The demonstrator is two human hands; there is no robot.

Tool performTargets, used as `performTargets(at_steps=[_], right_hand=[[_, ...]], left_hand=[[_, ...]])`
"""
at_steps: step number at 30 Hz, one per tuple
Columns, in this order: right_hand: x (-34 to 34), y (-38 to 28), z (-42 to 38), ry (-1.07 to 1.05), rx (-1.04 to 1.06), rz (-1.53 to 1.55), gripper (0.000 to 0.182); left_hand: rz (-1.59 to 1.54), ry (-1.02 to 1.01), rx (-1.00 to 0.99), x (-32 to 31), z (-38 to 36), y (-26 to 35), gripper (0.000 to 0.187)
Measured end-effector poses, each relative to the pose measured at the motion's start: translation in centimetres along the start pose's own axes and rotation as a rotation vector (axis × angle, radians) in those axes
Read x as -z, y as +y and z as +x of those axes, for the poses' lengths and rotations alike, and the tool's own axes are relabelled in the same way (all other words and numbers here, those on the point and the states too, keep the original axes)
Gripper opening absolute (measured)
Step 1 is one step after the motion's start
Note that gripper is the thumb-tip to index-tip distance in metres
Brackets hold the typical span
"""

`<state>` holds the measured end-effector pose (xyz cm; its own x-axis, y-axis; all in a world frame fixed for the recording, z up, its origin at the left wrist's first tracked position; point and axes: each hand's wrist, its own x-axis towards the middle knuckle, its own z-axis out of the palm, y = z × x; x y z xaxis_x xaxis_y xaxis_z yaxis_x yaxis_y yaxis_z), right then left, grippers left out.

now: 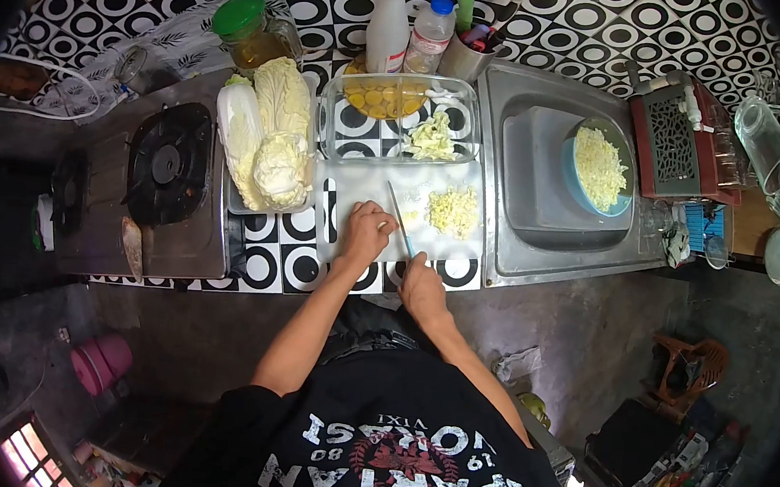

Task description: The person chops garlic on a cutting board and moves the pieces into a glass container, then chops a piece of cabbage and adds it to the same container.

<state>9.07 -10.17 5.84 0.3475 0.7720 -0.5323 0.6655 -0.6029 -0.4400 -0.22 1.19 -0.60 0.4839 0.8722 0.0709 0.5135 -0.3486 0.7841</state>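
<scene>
My right hand [425,289] is wrapped around the blue handle of a kitchen knife [399,209], whose blade points away from me over a pale cutting board [349,181]. Just left of the blade, my left hand [368,230] rests on the board with fingers curled together; whatever lies under them is hidden. A pile of finely chopped cabbage [453,212] sits on the board to the right of the knife. Beyond the board, a clear rectangular dish [331,120] holds larger cabbage pieces [431,137] on its right side.
Whole napa cabbages [282,123] fill a container on the left, beside a gas stove [171,158]. On the right, a blue bowl [574,181] of chopped cabbage stands at the sink [512,247]. Bottles [389,25] and a green-lidded jar [239,17] line the back.
</scene>
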Motion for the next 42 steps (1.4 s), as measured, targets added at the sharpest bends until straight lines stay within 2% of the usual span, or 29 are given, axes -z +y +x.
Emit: performTargets(at_steps=[4,7,12,14,16,22,28,35,42], right_hand=[[-1.7,0.4,2.1,0.053,0.014,0.032,0.027],[-0.2,-0.6,3.3,0.065,0.053,-0.063,0.027],[1.1,-0.1,2.4,0.030,0.094,-0.022,0.029],[0.8,0.1,1.0,0.007,0.101,-0.005,0.028],[0.2,0.5,0.0,0.020,0.060,-0.001,0.022],[-2.3,1.4,1.2,0.041,0.053,0.030,0.023],[-0.4,-0.4,3.0,0.041,0.041,-0.037,0.020],[1.6,-0.4,-0.2,-0.026,0.050,-0.050,0.023],[-0.9,0.5,0.9,0.014,0.016,-0.040,0.019]], left_hand=[[-0.007,-0.007,-0.003,0.0,0.1,-0.3,0.008],[0.001,-0.031,-0.041,0.3,-0.1,-0.3,0.012],[-0.012,0.011,-0.063,2.1,-0.9,-0.5,0.027],[-0.001,0.049,-0.077,2.1,-1.3,-1.1,0.026],[-0.004,0.016,-0.010,2.1,-1.4,-1.4,0.023],[0.014,-0.027,-0.038,2.1,-1.3,-1.1,0.013],[-0.006,-0.052,-0.048,2.2,-1.2,-1.1,0.012],[-0.015,-0.034,-0.048,1.5,-1.3,-0.6,0.012],[-0.042,0.005,-0.070,1.5,-1.2,-0.8,0.010]])
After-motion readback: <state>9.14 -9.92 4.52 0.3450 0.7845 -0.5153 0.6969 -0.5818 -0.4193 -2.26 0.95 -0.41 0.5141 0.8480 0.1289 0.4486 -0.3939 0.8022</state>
